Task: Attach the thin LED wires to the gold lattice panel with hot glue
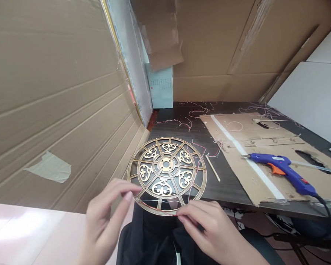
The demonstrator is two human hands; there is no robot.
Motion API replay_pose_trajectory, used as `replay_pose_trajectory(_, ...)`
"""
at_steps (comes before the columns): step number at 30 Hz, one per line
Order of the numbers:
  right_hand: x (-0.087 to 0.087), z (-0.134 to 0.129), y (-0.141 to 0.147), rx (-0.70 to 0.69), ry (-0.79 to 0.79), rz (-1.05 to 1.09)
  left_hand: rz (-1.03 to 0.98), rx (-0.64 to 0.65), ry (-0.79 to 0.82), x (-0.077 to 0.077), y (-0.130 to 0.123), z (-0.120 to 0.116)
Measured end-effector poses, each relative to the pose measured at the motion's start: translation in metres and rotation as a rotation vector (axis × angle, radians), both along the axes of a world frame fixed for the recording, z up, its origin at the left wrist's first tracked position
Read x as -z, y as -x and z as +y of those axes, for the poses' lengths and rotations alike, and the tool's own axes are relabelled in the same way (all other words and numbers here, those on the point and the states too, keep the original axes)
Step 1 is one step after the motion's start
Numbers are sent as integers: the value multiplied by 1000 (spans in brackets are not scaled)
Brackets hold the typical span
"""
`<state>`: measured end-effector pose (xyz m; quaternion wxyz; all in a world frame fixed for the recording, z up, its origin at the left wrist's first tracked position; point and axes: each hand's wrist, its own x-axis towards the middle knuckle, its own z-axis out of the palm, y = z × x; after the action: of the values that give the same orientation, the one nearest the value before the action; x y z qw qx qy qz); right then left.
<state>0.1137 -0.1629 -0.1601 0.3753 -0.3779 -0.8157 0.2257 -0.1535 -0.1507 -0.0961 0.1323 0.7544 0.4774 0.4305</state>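
Note:
A round golden openwork disc [166,155] with spokes and scroll-shaped ornaments lies partly on the dark table, its near side jutting over the edge above my lap. Along its near rim runs a thin red wire [154,208]. My right hand [202,219] pinches this wire with thumb and forefinger at the rim's lower right. At the lower left of the rim is my left hand [110,213], thumb and forefinger apart; whether its fingertips touch the disc I cannot tell. More thin wire [200,156] trails over the disc's right side onto the table.
To the right, a blue hot glue gun [281,167] with an orange trigger lies on a cardboard sheet [234,169]. A small wooden stick [213,168] is beside the disc. Loose wires [201,110] are scattered at the back. A cardboard wall [57,92] closes the left side.

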Motion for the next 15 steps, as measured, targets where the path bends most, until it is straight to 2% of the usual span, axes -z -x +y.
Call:
replay_pose_trajectory(4,-1,0,1,-1,14,5,208,82,-67,28,-11,-18)
replay_pose_trajectory(7,1,-1,2,-2,14,16,329,116,-127,45,-21,-23)
replay_pose_trajectory(11,2,-1,3,17,-12,35,334,109,-110,52,-26,-21)
replay_pose_trajectory(15,0,1,3,24,-20,53,291,50,-111,56,-18,-23)
